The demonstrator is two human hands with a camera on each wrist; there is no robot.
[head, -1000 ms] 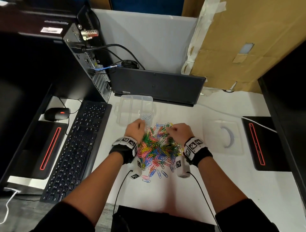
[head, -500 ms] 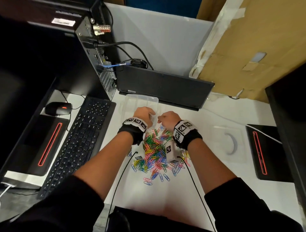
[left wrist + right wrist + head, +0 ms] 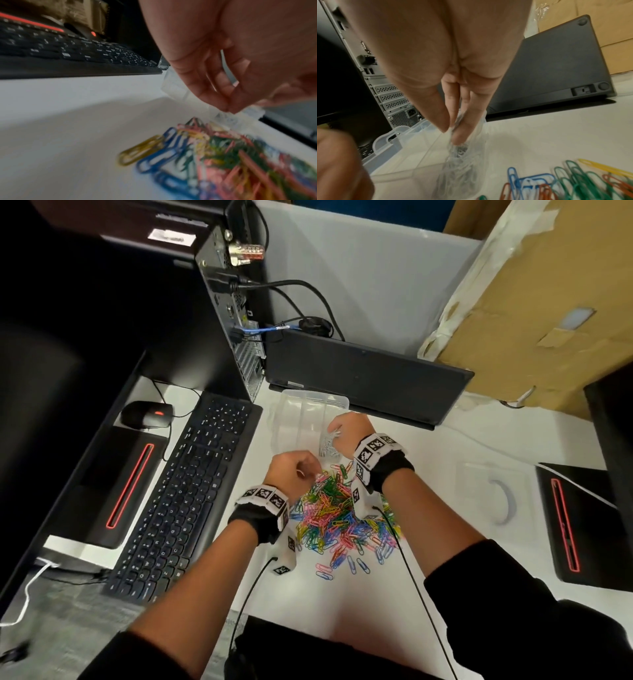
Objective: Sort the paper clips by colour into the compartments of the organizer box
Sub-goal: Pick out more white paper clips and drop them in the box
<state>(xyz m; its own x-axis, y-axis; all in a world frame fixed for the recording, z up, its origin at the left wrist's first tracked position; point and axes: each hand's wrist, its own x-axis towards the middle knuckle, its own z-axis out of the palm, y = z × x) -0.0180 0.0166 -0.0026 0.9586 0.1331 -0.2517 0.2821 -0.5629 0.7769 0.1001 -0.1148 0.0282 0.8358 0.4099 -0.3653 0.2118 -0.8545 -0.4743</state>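
Right hand (image 3: 347, 433) over organizer box (image 3: 298, 419), fingertips pinching silver clips (image 3: 458, 148) above its near-right compartment. Left hand (image 3: 291, 474) loosely curled over coloured paper clips (image 3: 339, 518) heaped on white surface (image 3: 428, 508); hold not discernible. No legible writing.

The clear plastic organizer box (image 3: 301, 412) sits on the white desk (image 3: 428, 577), just in front of the flat black laptop (image 3: 370, 374). The heap of mixed-colour paper clips (image 3: 339, 522) lies just in front of the box. The black keyboard (image 3: 185, 498) lies left of both, the black computer tower (image 3: 233, 313) behind it.
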